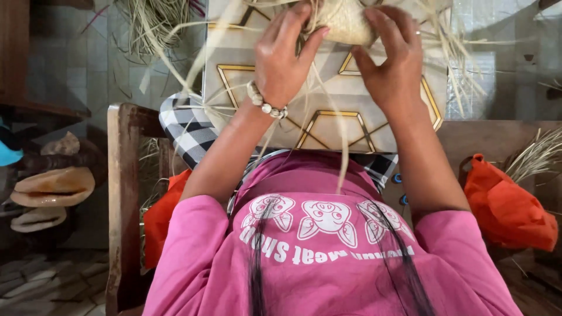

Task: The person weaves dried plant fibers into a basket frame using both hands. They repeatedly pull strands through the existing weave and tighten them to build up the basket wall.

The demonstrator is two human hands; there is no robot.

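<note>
Both hands, the left hand (285, 58) and the right hand (391, 55), have their fingers closed around a small pale woven straw piece (345, 22), pinning it steady over the grey, gold-lined board (328, 111) while loose straw strands (342, 146) trail down.

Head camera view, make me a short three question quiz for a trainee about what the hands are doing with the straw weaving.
1. True or false: both hands touch the woven straw piece.
2. Which wrist wears a bead bracelet? A) left B) right C) neither
3. Fill in: the woven straw piece rests on a pale board with gold ____ lines.

Key
1. True: the left hand and the right hand both press fingers on it.
2. A, the left wrist.
3. Geometric. Loose straw strands spread round the board, and an orange bag lies at the person's right.
</note>
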